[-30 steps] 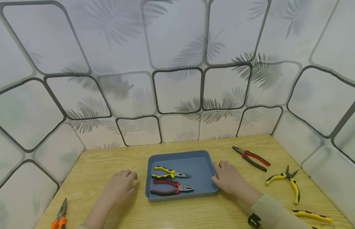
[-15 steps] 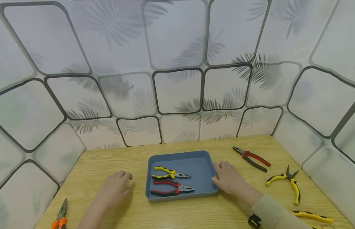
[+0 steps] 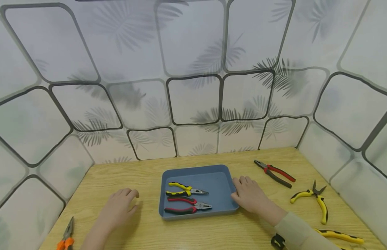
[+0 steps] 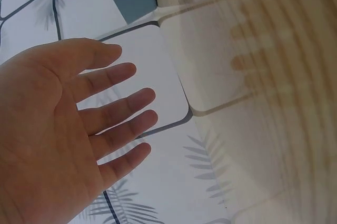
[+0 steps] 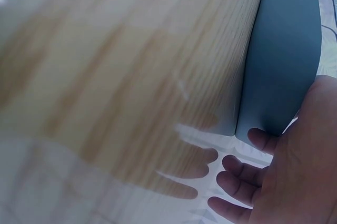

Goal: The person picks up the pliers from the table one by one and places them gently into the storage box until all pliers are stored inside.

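A blue-grey tray [image 3: 218, 184] sits on the wooden table. Lying in its left part are long-nose pliers [image 3: 181, 190] with yellow and black handles and, nearer, combination pliers [image 3: 188, 205] with red and black handles. My right hand [image 3: 249, 194] holds the tray's right side, thumb at the rim; the right wrist view shows its index finger against the outer wall [image 5: 279, 50]. Left of the tray, apart from it, my left hand [image 3: 116, 208] hovers over the table. Its fingers [image 4: 121, 105] are spread and loosely bent, with nothing in them.
To the right lie red and black pliers [image 3: 274, 173], spread yellow pliers [image 3: 315, 199] and another yellow and black handle [image 3: 340, 235], partly behind the right sleeve. Orange-handled long-nose pliers [image 3: 67, 232] lie at the near left. A patterned wall [image 3: 193, 139] closes off the table's back.
My left hand has drawn back to the left, away from the tray. The right hand, tray and pliers have stayed in place.
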A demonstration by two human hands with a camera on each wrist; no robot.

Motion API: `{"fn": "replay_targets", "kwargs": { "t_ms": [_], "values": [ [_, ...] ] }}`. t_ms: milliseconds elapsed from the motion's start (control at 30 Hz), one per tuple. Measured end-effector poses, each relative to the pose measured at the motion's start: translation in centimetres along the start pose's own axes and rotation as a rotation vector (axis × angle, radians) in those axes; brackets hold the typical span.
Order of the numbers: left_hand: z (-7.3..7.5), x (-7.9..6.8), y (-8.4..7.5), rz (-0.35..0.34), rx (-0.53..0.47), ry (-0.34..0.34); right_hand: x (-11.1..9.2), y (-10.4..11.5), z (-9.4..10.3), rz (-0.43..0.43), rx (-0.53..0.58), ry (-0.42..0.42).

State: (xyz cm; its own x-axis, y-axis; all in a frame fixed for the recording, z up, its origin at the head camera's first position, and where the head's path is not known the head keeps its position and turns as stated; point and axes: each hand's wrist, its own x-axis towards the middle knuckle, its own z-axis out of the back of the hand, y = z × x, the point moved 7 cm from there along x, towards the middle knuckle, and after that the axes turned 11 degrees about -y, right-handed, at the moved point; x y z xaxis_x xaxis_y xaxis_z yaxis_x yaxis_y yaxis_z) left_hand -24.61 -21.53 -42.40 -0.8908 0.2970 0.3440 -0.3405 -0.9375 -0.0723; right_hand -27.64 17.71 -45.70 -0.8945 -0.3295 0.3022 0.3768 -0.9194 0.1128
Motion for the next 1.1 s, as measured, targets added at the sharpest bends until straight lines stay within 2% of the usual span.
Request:
{"fn": "replay_targets", "kwargs": {
  "t_ms": [167, 333, 667, 833, 1100],
  "values": [
    [0.1, -0.4, 0.3, 0.005, 0.005, 0.008, 0.0, -0.2, -0.3, -0.001, -0.003, 0.0],
    [0.5, -0.9, 0.7, 0.009, 0.004, -0.013, 0.0, -0.2, -0.2, 0.011, -0.015, -0.018],
    [1.0, -1.3, 1.9, 0.025, -0.007, -0.041, 0.0, -0.3, -0.6, 0.005, -0.01, 0.01],
    [1.4, -1.5, 2.2, 0.016, -0.002, -0.062, 0.0, -0.2, -0.3, 0.008, -0.007, -0.01],
    [1.9, -1.9, 2.6, 0.035, -0.005, -0.054, 0.0, 0.0, 0.1, 0.024, -0.016, -0.035]
  ]
}}
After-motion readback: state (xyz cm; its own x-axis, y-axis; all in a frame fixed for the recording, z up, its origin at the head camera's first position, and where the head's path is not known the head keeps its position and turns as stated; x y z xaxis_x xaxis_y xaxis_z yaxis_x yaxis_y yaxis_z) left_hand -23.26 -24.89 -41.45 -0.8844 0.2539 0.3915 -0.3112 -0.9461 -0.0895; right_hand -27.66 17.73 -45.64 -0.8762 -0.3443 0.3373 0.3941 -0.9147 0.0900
